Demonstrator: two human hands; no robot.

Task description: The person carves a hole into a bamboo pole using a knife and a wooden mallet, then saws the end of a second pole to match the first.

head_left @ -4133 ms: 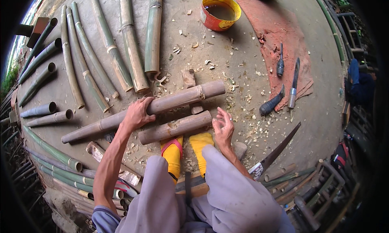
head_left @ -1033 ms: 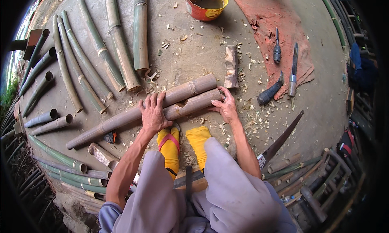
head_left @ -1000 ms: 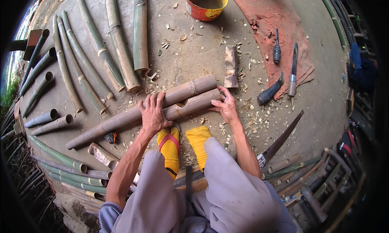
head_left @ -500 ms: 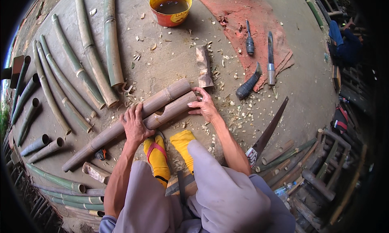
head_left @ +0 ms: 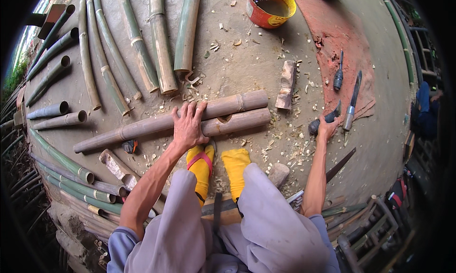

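My left hand (head_left: 190,125) lies over two brown bamboo pieces side by side, its fingers across the long bamboo pole (head_left: 147,124) and its thumb by the short bamboo piece (head_left: 247,121). A notch is cut in the short piece, on the side facing the pole. Out to the right, my right hand (head_left: 327,127) has its fingers closed around a curved knife with a black-wrapped handle (head_left: 314,126); its dark blade tip points away from me. Just right of this hand lies a straight knife (head_left: 352,106) with a metal collar, and beyond it a black-handled awl-like tool (head_left: 338,76).
A red cloth (head_left: 332,30) lies under the tools. A red-yellow tub of brownish liquid (head_left: 270,9) stands at the far side. Green bamboo poles (head_left: 187,33) spread at far left. A carved block (head_left: 286,85), a saw blade (head_left: 342,163) and scattered chips lie on the ground.
My right hand has left the short bamboo piece's end and moved right to the curved knife. My left hand stays on the bamboo, which appears turned flatter as the view shifted.
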